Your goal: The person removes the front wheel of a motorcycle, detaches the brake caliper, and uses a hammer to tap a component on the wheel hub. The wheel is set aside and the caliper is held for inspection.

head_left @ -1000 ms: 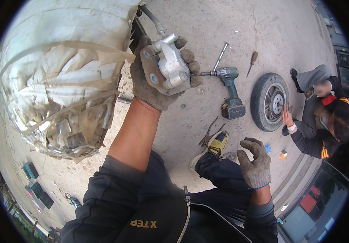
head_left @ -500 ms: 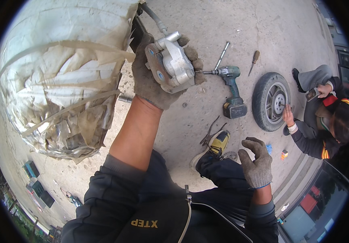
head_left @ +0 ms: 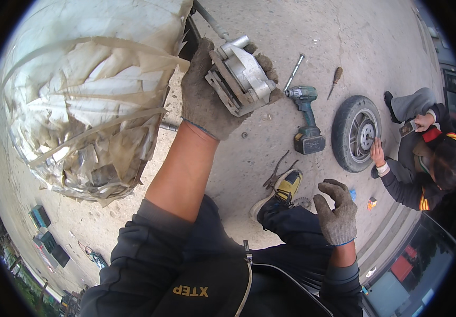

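Note:
A silver brake caliper [head_left: 246, 76] rests in my gloved left hand [head_left: 206, 100], whose fingers curl round its far side. The edges of its brake pads face me, with a slot between them. A hose runs from the caliper up toward the top of the view. My right hand [head_left: 338, 212], in a grey knitted glove, hangs over my knee with its fingers bent and apart, holding nothing. Left of the caliper bulks a large bundle [head_left: 85, 111] wrapped in torn clear plastic and tape.
On the concrete lie a teal cordless impact driver [head_left: 307, 121], a socket extension [head_left: 294, 71], a screwdriver [head_left: 335, 82] and pliers [head_left: 277, 169]. A crouching person [head_left: 429, 148] at the right touches a wheel [head_left: 356, 133]. Tool cases [head_left: 48, 240] sit at the lower left.
My left hand has moved slightly right and turned the caliper, so the gap between its pads now shows. My right hand has barely moved.

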### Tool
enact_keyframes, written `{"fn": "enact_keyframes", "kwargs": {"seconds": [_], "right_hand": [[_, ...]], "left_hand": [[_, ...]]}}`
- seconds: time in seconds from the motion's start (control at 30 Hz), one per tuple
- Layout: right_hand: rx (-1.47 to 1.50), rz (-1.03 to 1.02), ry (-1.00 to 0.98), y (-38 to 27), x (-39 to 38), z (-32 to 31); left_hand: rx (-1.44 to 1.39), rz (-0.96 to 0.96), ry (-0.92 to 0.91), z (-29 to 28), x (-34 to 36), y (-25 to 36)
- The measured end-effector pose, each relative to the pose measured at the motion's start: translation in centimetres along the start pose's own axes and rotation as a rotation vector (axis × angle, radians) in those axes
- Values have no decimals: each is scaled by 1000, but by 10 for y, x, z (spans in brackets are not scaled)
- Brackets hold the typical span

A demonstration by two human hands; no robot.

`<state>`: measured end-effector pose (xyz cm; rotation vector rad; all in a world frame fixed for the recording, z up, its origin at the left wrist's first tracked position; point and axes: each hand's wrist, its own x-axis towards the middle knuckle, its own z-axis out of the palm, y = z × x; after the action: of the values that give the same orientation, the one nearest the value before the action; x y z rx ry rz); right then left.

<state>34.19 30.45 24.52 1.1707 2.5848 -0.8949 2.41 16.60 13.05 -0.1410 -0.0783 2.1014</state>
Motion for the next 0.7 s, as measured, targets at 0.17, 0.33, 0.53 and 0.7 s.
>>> {"fn": "enact_keyframes", "kwargs": {"seconds": [0.17, 0.33, 0.53, 0.7], "right_hand": [[-25, 14, -2, 0, -1, 0], [-11, -1, 3, 0, -2, 1], [-32, -8, 3, 1, -3, 0], [-26, -8, 3, 0, -2, 1]], "left_hand": [[-51, -27, -28, 3, 0, 0], [-36, -21, -15, 3, -1, -1], [-22, -11, -33, 2, 0, -1], [-49, -14, -4, 1, 0, 0]]}}
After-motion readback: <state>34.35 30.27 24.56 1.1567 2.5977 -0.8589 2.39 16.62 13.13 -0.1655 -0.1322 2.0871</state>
